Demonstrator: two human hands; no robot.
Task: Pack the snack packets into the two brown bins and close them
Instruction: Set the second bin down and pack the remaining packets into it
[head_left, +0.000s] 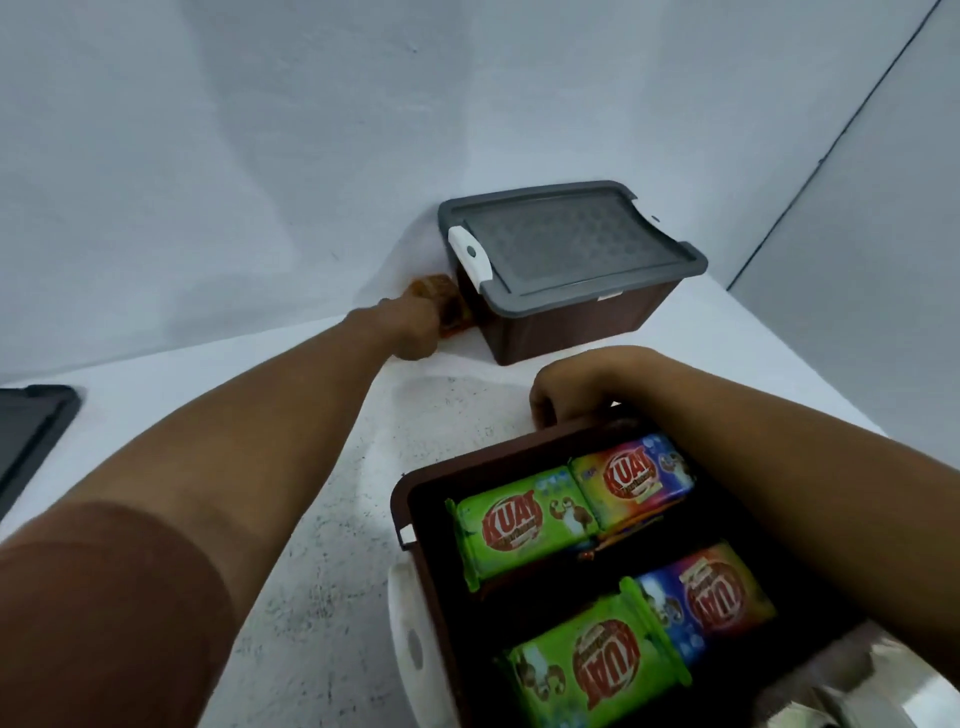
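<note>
An open brown bin stands close to me at the lower right, with several green, orange and blue snack packets lying inside. My right hand curls over its far rim. A second brown bin stands at the back against the wall, its grey lid on and a white latch down on the left end. My left hand reaches far out to the left of that bin and is closed on an orange-brown snack packet lying by the wall.
A loose dark grey lid lies at the table's left edge. The white table meets white walls at the back and right. A white latch hangs on the near bin's left side.
</note>
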